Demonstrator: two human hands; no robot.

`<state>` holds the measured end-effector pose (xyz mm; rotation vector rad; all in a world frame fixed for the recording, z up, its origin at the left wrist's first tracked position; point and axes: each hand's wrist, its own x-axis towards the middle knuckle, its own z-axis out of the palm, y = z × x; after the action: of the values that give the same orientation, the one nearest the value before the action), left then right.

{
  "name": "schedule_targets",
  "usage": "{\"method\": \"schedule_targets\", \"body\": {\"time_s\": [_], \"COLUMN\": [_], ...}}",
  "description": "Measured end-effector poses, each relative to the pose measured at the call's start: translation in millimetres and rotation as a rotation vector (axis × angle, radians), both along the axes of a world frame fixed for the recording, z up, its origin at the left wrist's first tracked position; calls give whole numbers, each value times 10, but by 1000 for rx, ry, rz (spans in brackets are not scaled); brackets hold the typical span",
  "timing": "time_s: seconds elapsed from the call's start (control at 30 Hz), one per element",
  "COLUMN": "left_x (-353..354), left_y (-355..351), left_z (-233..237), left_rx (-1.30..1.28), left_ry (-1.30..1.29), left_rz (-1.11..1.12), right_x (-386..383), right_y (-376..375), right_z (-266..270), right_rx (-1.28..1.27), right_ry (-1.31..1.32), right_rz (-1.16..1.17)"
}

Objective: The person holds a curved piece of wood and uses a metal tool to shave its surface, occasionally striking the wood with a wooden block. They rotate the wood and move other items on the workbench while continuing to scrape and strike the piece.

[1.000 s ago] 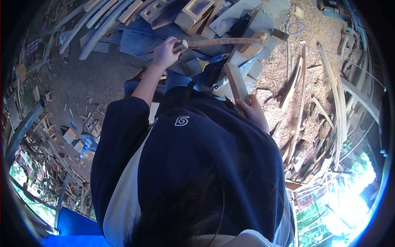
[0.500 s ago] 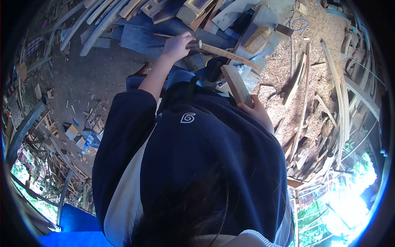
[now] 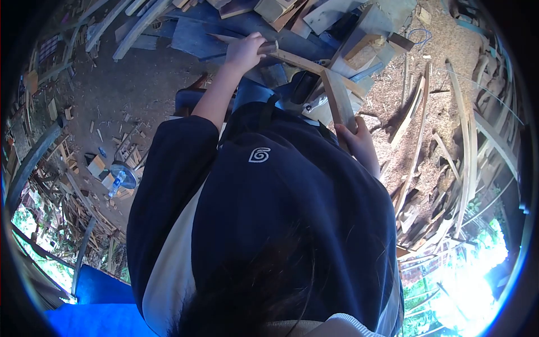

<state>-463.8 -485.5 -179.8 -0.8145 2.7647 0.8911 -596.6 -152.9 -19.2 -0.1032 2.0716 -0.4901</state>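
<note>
My left hand (image 3: 245, 53) is closed around a short, dull piece with a rounded end (image 3: 269, 48), at the upper middle. From beside it a long narrow wooden strip (image 3: 300, 61) runs to the right and passes behind a wooden block; whether strip and piece are joined is unclear. My right hand (image 3: 360, 140) grips the lower end of this flat, pale block (image 3: 338, 101), which leans up and to the left across the strip. A dark object (image 3: 305, 86) lies just left of the block.
Wood offcuts (image 3: 273, 9) and boards (image 3: 323, 18) are piled at the top. Long curved slats (image 3: 466, 140) stand over wood shavings (image 3: 435, 118) on the right. A plastic bottle (image 3: 117, 184) and scraps lie on the floor (image 3: 106, 101) at left.
The block in my right hand has moved up and to the right and now overlaps the strip. My left hand has shifted slightly up and right. The whole view has shifted slightly.
</note>
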Motion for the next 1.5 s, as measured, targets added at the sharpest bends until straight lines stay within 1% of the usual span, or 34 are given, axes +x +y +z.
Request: {"method": "schedule_targets", "body": {"time_s": [0.07, 0.13, 0.2, 0.23, 0.27, 0.33, 0.37, 0.5, 0.57, 0.6, 0.67, 0.8, 0.87, 0.93, 1.0, 1.03, 1.1, 1.13, 1.17, 1.2, 1.23, 1.27, 1.3, 1.33, 1.4, 1.47, 1.5], "left_x": [-39, -70, -68, -29, -32, -84, -60, 50, 160, 188, 269, 344, 376, 384, 387, 397, 432, 451, 461, 466, 468, 468, 459, 451, 460, 485, 505], "left_y": [-138, -274, -418, -474, -508, -597, -617, -677, -665, -647, -594, -567, -540, -513, -481, -455, -417, -387, -362, -339, -316, -291, -271, -265, -250, -238, -224], "left_z": [73, 116, 99, 54, 104, 257, 249, 248, 153, 112, 33, -69, -54, -36, -19, -3, -38, -73, -93, -115, -137, -157, -144, -128, -141, -191, -231], "left_rx": [44, 67, 27, 11, 14, 37, 10, -29, 1, 3, -7, -42, -43, -37, -32, -35, -41, -50, -58, -58, -43, -28, -27, 8, 38, 32, 28], "left_ry": [-152, -196, -345, -285, -285, -385, -346, -336, -187, -185, -60, 8, 102, 58, 16, -1, -22, -2, 18, 15, 17, 19, 17, 14, 8, 100, 97], "left_rz": [-190, -231, -357, -337, -338, -312, -304, -329, -251, -256, -186, -166, -131, -112, -91, -49, -1, 51, 102, 107, 198, 288, 292, 319, 359, 374, 382], "right_x": [15, 24, 24, 14, 9, -1, -12, -8, -13, -10, 3, 9, 3, -32, -56, -46, -14, 4, 18, 19, 21, 27, 30, 18, -8, -11, -13], "right_y": [-34, -3, -47, -85, -110, -49, -7, 136, 114, 94, 57, 28, -61, -156, -240, -286, -403, -460, -520, -566, -588, -595, -628, -663, -780, -730, -694], "right_z": [74, 63, 104, 152, 185, 159, 144, 178, 253, 270, 271, 93, 44, -22, -76, -74, -55, -57, -69, -92, -168, -282, -340, -370, -378, -519, -580], "right_rx": [-29, -32, -38, -38, -38, -21, -7, -34, -2, 0, 20, -65, -136, -137, 0, -3, 184, 182, 208, 236, 235, 164, 91, 89, 83, 37, -2], "right_ry": [8, 33, 53, 22, -8, -19, -30, -56, -72, -71, -45, -48, -14, -46, 143, 139, 207, 204, 264, 325, 324, 428, 531, 530, 367, 365, 366], "right_rz": [7, 13, 22, 6, -12, 4, 21, -7, 15, 10, 19, 20, 9, -24, 226, 230, 321, 326, 391, 457, 463, 519, 573, 579, 623, 630, 626]}}
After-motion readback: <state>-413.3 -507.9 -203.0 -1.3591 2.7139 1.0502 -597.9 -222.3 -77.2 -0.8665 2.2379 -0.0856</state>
